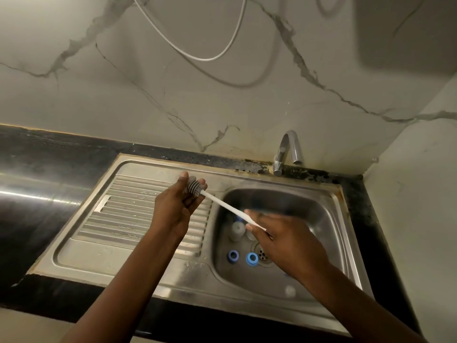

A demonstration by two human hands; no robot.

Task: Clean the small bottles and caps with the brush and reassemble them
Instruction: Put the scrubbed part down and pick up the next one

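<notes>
Over the steel sink (86, 253), we held the brush (222, 204) at both ends. Our left hand (178, 206) cupped the grey bristle head between thumb and fingertips, and our right hand (282, 243), blurred, pinched the far end of the white handle. Below the right hand's grip, two small bottles (238, 229) stood in the basin, one partly hidden by that hand. Two blue caps (252, 258) lay nearer us, beside the drain (262, 254). We judged the brush light, its handle thin and probably springy, its head soft, and best controlled from a hold on the handle. The bottles looked light and likely slippery, so we would take one round its body, mouth towards the bristles.
</notes>
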